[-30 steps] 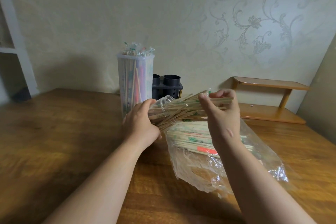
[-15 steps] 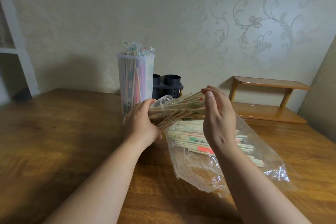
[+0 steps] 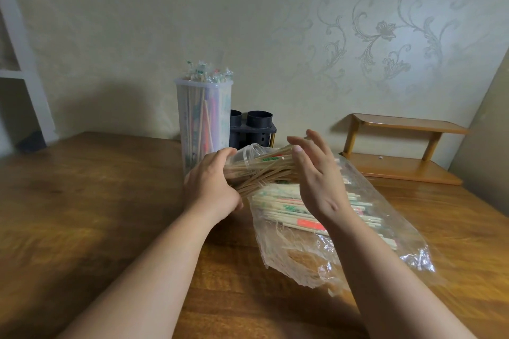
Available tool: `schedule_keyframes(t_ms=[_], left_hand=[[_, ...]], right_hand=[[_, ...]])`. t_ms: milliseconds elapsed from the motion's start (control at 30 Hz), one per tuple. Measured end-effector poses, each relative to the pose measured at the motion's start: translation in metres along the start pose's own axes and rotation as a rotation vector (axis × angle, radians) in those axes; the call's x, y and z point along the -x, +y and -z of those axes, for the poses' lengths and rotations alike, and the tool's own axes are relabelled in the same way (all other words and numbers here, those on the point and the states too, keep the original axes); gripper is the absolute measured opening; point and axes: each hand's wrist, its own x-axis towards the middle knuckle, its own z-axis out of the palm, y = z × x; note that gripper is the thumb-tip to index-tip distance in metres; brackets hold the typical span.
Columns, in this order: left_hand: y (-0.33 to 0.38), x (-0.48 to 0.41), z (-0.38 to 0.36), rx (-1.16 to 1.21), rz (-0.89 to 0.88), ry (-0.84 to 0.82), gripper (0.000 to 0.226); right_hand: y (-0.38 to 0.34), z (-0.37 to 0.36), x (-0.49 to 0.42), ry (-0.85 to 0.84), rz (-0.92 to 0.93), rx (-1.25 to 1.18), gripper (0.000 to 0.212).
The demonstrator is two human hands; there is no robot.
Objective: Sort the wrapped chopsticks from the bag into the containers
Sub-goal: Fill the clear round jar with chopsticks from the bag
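the left grip (image 3: 212, 187) is curled round the near end of a bundle of chopsticks (image 3: 264, 170), fingers wrapped over the top of it. the bundle is held off the table (image 3: 82, 201), lying roughly level. its thin sticks splay and cross each other, and some clear plastic is bunched at the end by the fingers.

the right grip (image 3: 316, 176) is spread, fingers straight and apart, palm turned toward the other end of the bundle. it covers that end, so i cannot tell whether the palm touches the sticks or only stands just beside them.

below both hands a clear plastic bag (image 3: 303, 264) lies on the table, crumpled and open toward the person. inside it is a flat pile of wrapped chopsticks (image 3: 286, 208), pale with green and red print, lying side by side.

behind the left grip a tall clear container (image 3: 192, 118) stands upright, packed with chopsticks on end, their wrapper tips sticking out above the rim. touching or just beside it on the right is a black holder (image 3: 259, 132) with round tubes. a low wooden shelf (image 3: 407, 170) sits at the far right of the table, against the patterned wall.
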Motion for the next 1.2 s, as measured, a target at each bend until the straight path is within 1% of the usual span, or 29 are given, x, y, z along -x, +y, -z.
schedule_keyframes(t_ms=[67,100,200,267,300,367,433,467,567,667,767,833,900,1000,1033,1067,1100,1133,1200], left_hand=[[0.0,0.0,-0.001,0.013,0.007,0.012,0.1],[0.0,0.0,-0.001,0.02,0.014,0.019,0.1],[-0.004,-0.002,-0.003,0.088,0.068,0.037,0.1],[-0.006,-0.004,-0.003,0.136,0.108,0.05,0.1],[-0.007,-0.005,-0.003,0.145,0.118,0.055,0.1],[-0.007,-0.005,-0.004,0.14,0.118,0.06,0.1],[-0.007,-0.005,-0.006,0.128,0.112,0.065,0.099],[-0.008,-0.005,-0.006,0.123,0.111,0.067,0.099],[-0.008,-0.005,-0.006,0.127,0.123,0.074,0.1],[-0.007,-0.006,-0.005,0.139,0.139,0.087,0.101],[-0.008,-0.006,-0.006,0.147,0.145,0.086,0.102],[-0.008,-0.006,-0.006,0.142,0.146,0.086,0.102],[-0.008,-0.005,-0.007,0.143,0.143,0.087,0.102],[-0.009,-0.005,-0.007,0.139,0.142,0.081,0.102],[-0.009,-0.006,-0.007,0.139,0.143,0.08,0.102],[-0.008,-0.006,-0.007,0.138,0.145,0.08,0.102],[-0.008,-0.006,-0.007,0.135,0.145,0.079,0.102],[-0.007,-0.006,-0.006,0.132,0.144,0.078,0.101],[-0.008,-0.006,-0.006,0.131,0.136,0.078,0.101]], right_hand=[[0.001,0.004,0.0,-0.026,0.005,-0.026,0.054],[0.0,0.006,0.0,-0.009,-0.007,-0.065,0.054],[-0.001,0.01,-0.001,0.154,-0.094,-0.211,0.041],[0.0,0.014,-0.003,0.258,-0.18,-0.247,0.029],[0.001,0.017,-0.004,0.289,-0.216,-0.265,0.024],[0.003,0.021,-0.005,0.282,-0.282,-0.277,0.023],[0.002,0.024,-0.007,0.187,-0.338,-0.27,0.022],[0.002,0.026,-0.007,0.104,-0.364,-0.259,0.02],[0.001,0.033,-0.006,-0.22,-0.396,-0.219,0.017],[-0.001,0.042,-0.002,-0.564,-0.392,-0.099,0.02],[-0.007,0.044,0.004,-0.925,-0.49,-0.054,0.019],[-0.007,0.042,0.006,-1.096,-0.495,0.004,0.022],[-0.005,0.038,0.006,-1.159,-0.427,0.11,0.024],[-0.01,0.03,0.008,-1.106,-0.289,0.223,0.024],[-0.011,0.025,0.01,-1.086,-0.22,0.296,0.027],[-0.012,0.02,0.011,-1.073,-0.153,0.376,0.034],[-0.012,0.013,0.013,-1.048,-0.104,0.446,0.04],[-0.014,0.005,0.017,-1.001,-0.071,0.469,0.041],[-0.013,-0.011,0.022,-0.868,-0.03,0.395,0.036]])
